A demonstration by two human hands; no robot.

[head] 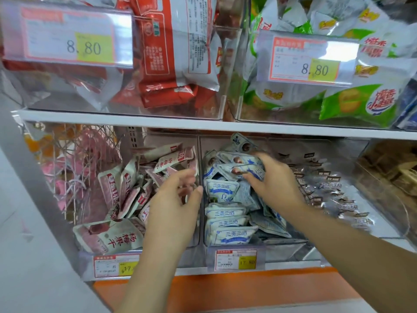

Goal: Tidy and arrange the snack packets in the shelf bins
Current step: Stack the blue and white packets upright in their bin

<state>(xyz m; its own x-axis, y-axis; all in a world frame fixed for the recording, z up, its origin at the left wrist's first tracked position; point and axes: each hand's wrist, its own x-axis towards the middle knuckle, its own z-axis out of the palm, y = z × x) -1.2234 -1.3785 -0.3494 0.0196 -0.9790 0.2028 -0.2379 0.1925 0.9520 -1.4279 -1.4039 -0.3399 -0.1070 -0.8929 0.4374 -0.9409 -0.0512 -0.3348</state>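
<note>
Two clear bins sit side by side on the lower shelf. The left bin (194, 242) holds several maroon-and-white snack packets (112, 238) lying in a loose heap. The middle bin (291, 247) holds blue-and-white packets (228, 236), some stacked neatly at the front. My left hand (173, 199) hovers over the divider between the bins with its fingers loosely curled and holds nothing. My right hand (270, 177) reaches into the middle bin and grips a bunch of blue-and-white packets (239, 163) at the back.
A bin of dark small packets (325, 188) lies to the right. The upper shelf carries bins of red packets (171, 55) and green-and-white packets (356, 105), with price tags hanging in front. A wire rack of pink goods (74, 168) stands at the left.
</note>
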